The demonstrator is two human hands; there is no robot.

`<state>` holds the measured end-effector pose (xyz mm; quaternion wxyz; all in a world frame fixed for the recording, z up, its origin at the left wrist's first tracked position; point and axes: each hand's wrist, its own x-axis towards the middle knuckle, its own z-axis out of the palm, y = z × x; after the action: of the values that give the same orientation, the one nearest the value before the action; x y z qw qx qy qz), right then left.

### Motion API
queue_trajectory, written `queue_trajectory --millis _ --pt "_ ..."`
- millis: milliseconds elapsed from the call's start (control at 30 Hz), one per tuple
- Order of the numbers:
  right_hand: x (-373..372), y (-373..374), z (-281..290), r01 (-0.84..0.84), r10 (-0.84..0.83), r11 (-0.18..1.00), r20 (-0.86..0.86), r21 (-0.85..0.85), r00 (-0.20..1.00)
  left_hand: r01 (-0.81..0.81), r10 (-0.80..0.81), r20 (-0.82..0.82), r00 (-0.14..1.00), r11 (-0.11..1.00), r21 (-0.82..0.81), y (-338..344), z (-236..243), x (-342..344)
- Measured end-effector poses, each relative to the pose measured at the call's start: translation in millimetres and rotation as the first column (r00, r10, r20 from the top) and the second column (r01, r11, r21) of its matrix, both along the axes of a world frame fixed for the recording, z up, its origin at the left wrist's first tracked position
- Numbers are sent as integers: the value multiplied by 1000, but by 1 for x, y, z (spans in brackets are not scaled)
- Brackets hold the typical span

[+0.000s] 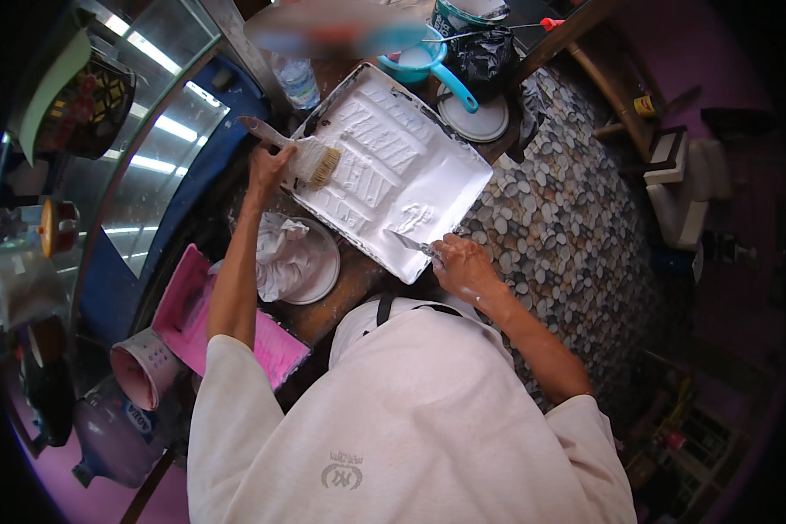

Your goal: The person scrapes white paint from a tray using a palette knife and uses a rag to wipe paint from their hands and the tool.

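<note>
Landmark: the white paint tray (428, 166) lay tilted on the desk (358, 279), coated all over with white paint; every place below is told from it.
Brush: a wide paintbrush (310, 157) rested with its bristles on the tray's left edge, handle pointing away up-left.
Left hand: the left hand (269, 168) was clenched around the brush just behind the bristles, arm stretched forward at the tray's left side, wrist bent toward the tray.
Right hand: the right hand (465, 266) sat at the tray's near corner, grip closed on a small blade-like scraper (410, 243) whose tip lay on the tray's painted floor; forearm angled in from the right.
Nearby: a crumpled white rag (281, 253) on a round lid (319, 266) lay just left of the tray's near edge; a blue scoop (428, 61) stood beyond its far edge.
Risk, tray: pressing on the near corner could have tipped the tray and slid wet paint onto the desk.
Risk, brush: the loaded bristles could have dripped over the left rim.
Risk, scraper: a slip of the blade could have flicked paint toward the white shirt (410, 419).
</note>
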<state>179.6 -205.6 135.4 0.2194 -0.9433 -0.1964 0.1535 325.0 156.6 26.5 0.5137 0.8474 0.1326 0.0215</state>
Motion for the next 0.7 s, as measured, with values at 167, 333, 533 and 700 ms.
queue_trajectory --millis 167,333,533,700 --pt "13 -12 3 168 -163 984 79 -54 983 20 -20 -8 1000 996 83 -2 5 -1" --pt "13 -22 -5 102 -102 995 75 2 992 -5 5 -6 1000 1000 31 -2 -1 -1" --pt "20 -30 3 209 -200 978 197 -25 960 11 -11 -1 1000 998 61 -2 1 -1" --pt "18 -31 -5 181 -190 981 180 64 965 20 -20 -10 1000 1000 15 0 0 -2"
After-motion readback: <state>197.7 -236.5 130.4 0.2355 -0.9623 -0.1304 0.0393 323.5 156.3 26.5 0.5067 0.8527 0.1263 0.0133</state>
